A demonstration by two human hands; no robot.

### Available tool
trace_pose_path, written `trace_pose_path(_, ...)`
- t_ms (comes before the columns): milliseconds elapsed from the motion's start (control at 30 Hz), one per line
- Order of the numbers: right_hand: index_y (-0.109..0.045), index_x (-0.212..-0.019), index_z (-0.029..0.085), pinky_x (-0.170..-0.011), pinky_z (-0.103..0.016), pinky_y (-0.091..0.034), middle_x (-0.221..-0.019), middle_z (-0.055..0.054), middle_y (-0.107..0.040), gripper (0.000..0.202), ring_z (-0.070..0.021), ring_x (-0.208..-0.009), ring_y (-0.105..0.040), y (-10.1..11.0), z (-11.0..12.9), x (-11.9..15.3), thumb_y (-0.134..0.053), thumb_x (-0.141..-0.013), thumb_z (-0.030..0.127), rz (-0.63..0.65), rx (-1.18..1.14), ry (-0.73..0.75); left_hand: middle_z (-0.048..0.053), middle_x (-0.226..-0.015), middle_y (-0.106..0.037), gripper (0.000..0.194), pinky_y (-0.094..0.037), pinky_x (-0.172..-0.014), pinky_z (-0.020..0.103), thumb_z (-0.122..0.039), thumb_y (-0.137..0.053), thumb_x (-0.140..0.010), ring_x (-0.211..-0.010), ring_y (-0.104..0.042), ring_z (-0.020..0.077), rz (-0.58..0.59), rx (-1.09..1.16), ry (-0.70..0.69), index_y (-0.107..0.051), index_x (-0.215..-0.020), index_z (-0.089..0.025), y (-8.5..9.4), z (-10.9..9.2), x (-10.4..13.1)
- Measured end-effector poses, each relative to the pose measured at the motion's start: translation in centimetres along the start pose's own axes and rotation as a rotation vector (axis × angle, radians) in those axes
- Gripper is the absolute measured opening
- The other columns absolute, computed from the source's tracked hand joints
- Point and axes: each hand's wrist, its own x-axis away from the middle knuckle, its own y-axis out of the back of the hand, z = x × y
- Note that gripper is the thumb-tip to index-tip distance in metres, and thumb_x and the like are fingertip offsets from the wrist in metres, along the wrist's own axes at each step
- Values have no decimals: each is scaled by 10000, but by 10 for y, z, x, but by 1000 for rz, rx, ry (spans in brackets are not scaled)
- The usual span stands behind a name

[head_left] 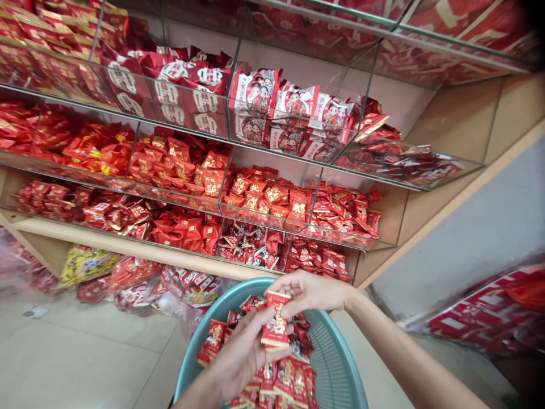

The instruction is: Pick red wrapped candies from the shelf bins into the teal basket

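One red packet [276,332], clamped by left hand [242,353] and right hand [315,292] over teal basket [334,358] of similar packets [286,378]; edges gripped, seemingly so the printed face can be seen.

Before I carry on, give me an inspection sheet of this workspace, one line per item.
Surface: pale tiled floor; what the basket rests on is hidden.
Job's things: red packet held above a teal basket partly filled with wrapped pieces.
Clutter: yellow bag and red bags under the shelving.
Hands: left hand and right hand both hold the packet in their fingers.
Cables: nothing seen.
Surroundings: shelving stocked with mostly red packets; grey wall at right.
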Motion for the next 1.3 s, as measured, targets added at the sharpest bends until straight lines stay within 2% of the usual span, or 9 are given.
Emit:
trace_pose_path(267,-572,-1187,194,-601,-232,-466,-792,9,-650,586,-67,-575,-552,-2,-6,-4,-740,-655,371,10,49,-51,130,-1125,-619,328,-474,-919,468,-293,-641,-807,-1086,-569,292,-44,9,3,-566,-1080,-125,0,2,-3)
trace_pose_path(400,-593,-1145,195,-553,-205,-426,-818,8,-622,539,-57,-576,-516,1,-2,-3,-739,-657,371,-163,219,18,132,-1123,-628,335,-478,-914,465,-301,-654,-796,-1082,-575,289,-75,27,-4,-552,-1069,-135,-3,1,-2)
trace_pose_path(533,-605,-1074,188,-651,-251,-468,-892,-19,-630,381,-113,-722,-569,22,19,14,-626,-760,403,-503,397,187,144,-1109,-636,281,-492,-890,454,-292,-665,-783,-1064,-588,286,-170,33,-5,-550,-988,-139,-11,-3,2)
trace_pose_path(633,-609,-1023,165,-654,-276,-465,-835,-34,-651,304,-132,-670,-574,55,36,34,-547,-806,369,-941,712,222,144,-1115,-634,257,-496,-884,446,-279,-657,-787,-1060,-592,280,-175,28,-4,-551,-972,-136,-15,-4,4)
trace_pose_path(700,-615,-980,163,-676,-291,-459,-802,-39,-664,245,-146,-652,-586,80,42,46,-536,-801,311,-1226,938,130,144,-1119,-632,272,-496,-885,439,-288,-656,-787,-1065,-589,278,-177,18,0,-551,-985,-134,-15,-4,4)
trace_pose_path(767,-614,-962,168,-714,-313,-455,-832,-64,-679,222,-193,-747,-622,101,44,55,-537,-786,280,-1396,1103,-87,144,-1118,-634,284,-495,-885,433,-299,-656,-786,-1069,-586,278,-168,2,9,-557,-992,-131,-14,-3,4)
trace_pose_path(867,-611,-977,156,-720,-340,-458,-955,-142,-673,258,-277,-928,-620,118,46,58,-549,-777,307,-1389,1253,-484,144,-1119,-634,280,-493,-888,434,-309,-655,-785,-1073,-582,283,-145,-14,10,-568,-981,-129,-13,-2,4)
trace_pose_path(933,-610,-1000,139,-725,-341,-464,-1013,-176,-654,303,-292,-977,-611,121,48,54,-549,-788,346,-1326,1282,-639,145,-1120,-633,282,-495,-884,439,-311,-656,-782,-1074,-580,286,-142,-20,8,-572,-980,-128,-13,-2,4)
trace_pose_path(1300,-563,-1125,109,-804,-369,-476,-1126,-196,-605,461,-296,-1055,-585,121,55,33,-609,-750,372,-1290,1213,-813,118,-1094,-649,246,-485,-898,437,-323,-672,-770,-1068,-587,276,-95,25,-4,-581,-918,-149,-5,-6,4)
